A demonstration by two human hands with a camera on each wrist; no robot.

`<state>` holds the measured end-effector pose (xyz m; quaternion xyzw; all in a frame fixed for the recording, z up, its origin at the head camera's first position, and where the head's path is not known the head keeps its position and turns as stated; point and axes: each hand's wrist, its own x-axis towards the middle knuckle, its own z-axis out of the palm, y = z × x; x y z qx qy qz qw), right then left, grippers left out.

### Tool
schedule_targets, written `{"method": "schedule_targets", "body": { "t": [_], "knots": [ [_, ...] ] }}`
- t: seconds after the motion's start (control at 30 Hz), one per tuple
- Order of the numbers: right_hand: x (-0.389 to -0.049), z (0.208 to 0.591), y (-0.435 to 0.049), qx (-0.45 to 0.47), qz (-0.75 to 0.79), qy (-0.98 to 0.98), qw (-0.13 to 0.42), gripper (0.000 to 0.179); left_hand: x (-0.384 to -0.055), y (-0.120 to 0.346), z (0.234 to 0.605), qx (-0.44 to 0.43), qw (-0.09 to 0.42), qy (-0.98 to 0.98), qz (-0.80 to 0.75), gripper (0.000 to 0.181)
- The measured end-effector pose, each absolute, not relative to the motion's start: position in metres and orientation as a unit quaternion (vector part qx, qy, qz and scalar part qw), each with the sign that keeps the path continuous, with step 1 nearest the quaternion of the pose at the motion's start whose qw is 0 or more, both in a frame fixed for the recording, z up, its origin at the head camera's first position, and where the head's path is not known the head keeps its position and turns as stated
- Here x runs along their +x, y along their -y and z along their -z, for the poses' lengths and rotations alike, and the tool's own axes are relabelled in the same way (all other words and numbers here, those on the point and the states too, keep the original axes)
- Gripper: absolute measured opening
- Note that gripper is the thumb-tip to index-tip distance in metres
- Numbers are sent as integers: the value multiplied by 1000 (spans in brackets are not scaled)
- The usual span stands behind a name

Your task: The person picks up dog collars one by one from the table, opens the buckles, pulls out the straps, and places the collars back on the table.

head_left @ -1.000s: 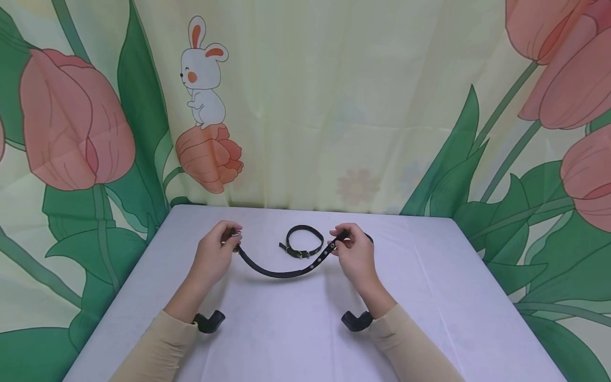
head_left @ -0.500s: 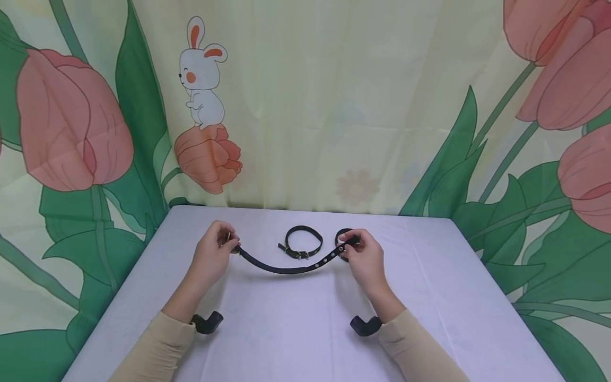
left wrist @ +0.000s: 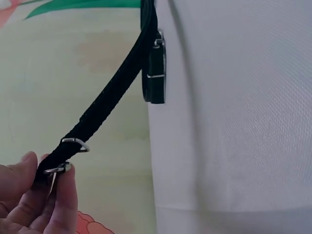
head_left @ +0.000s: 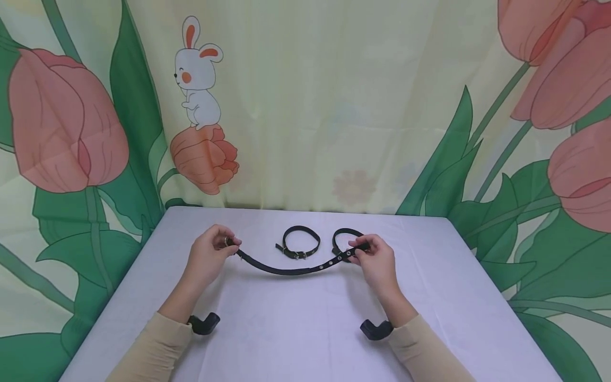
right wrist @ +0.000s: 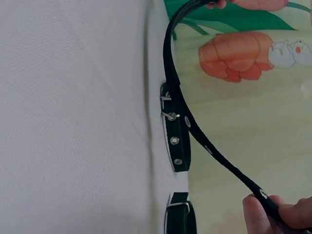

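Observation:
Held out between both hands is a black buckle collar [head_left: 286, 271], unfastened and sagging in a shallow curve above the table. My left hand [head_left: 207, 257] pinches its buckle end; in the left wrist view the metal buckle [left wrist: 56, 169] shows at the fingertips, with a D-ring [left wrist: 84, 146] just beyond. At the other end, my right hand [head_left: 380, 265] pinches the tip between thumb and fingers, past a row of metal eyelets [right wrist: 187, 122]. Behind the sagging strap lies a second black collar [head_left: 300, 254], buckled into a loop. A third looped collar [head_left: 345, 231] is partly hidden by the right hand.
A white cloth covers the table [head_left: 286, 339]. Behind its far edge hangs a curtain [head_left: 305, 106] printed with tulips and a rabbit. Each wrist carries a black camera mount, the left mount [head_left: 206, 323] and the right mount [head_left: 376, 330].
My right hand has moved right and slightly toward me, spreading the collar wider and making its curve shallower. The third looped collar behind it has come into view. My left hand has barely moved.

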<state>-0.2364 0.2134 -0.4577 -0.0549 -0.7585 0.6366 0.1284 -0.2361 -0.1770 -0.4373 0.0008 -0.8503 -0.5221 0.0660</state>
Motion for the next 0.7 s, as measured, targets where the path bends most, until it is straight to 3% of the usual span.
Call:
{"method": "schedule_targets", "body": {
  "t": [0.4, 0.7],
  "knots": [
    [-234, 468, -235, -79, -638, 758, 109, 26, -245, 179, 448, 23, -2, 831, 556, 25],
    [-235, 479, -250, -93, -632, 765, 77, 29, -248, 184, 458, 14, -23, 837, 546, 29]
  ]
}}
